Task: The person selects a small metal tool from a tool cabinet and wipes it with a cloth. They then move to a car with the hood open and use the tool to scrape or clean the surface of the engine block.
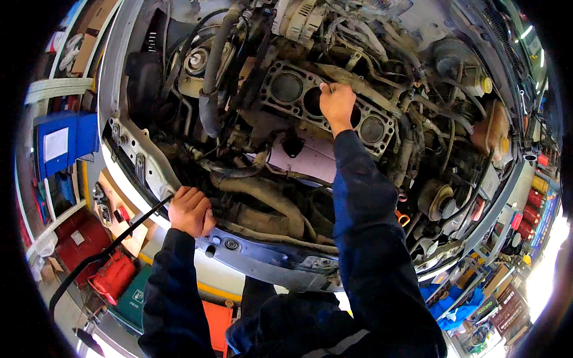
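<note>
My right hand (338,107) is closed over the middle of a bare engine block (305,120), above its open cylinder bores. Whatever its fingers grip, if anything, is hidden. A piston top shows in the left bore (287,87) and another in the right bore (373,129). My left hand (190,212) is curled at the front edge of the engine bay, on the body panel (149,173). A long black hose (113,243) runs up from the lower left into its fingers. Below the block lies a pale pinkish sheet (303,158).
Thick hoses (212,77) and wiring surround the block. An alternator (296,21) sits at the back, and a reservoir with a yellow cap (487,85) at the right. Left of the car stand a blue cabinet (65,140), a red toolbox (80,241) and a green case (132,298).
</note>
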Demonstrator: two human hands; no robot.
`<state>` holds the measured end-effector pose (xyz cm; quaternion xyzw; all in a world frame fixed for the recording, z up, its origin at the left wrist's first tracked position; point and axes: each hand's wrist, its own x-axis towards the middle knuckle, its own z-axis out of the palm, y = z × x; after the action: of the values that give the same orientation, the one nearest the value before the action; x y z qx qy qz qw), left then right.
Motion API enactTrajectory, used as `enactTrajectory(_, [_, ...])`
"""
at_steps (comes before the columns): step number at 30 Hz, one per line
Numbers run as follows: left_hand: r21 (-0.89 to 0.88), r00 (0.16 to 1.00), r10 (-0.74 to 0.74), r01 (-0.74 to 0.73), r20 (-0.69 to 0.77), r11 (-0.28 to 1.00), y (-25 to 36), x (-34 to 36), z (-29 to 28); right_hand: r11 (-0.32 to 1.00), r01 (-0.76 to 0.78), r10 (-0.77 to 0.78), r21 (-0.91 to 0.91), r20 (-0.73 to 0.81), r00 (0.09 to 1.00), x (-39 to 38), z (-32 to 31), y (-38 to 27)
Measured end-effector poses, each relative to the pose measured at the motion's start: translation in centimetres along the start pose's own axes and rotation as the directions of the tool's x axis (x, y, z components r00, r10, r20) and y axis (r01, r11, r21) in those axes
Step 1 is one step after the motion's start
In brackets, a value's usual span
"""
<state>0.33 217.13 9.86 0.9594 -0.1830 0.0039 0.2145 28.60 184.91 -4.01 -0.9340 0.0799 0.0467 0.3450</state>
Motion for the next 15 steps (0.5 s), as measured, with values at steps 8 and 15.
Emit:
enactTrajectory(8, [-0.011, 1.000, -0.002, 0.002, 0.031, 1.000, -0.4, 0.4, -0.4, 0.991, 0.115, -0.116, -0.071, -0.002, 0.993, 1.1, 0.2, 0.2])
enactTrajectory(15, [-0.015, 1.000, 0.017, -0.017, 0.002, 1.000, -0.3, 0.3, 0.0, 0.990, 0.060, -0.038, -0.131, 0.160, 0.986, 1.1, -1.4, 0.3])
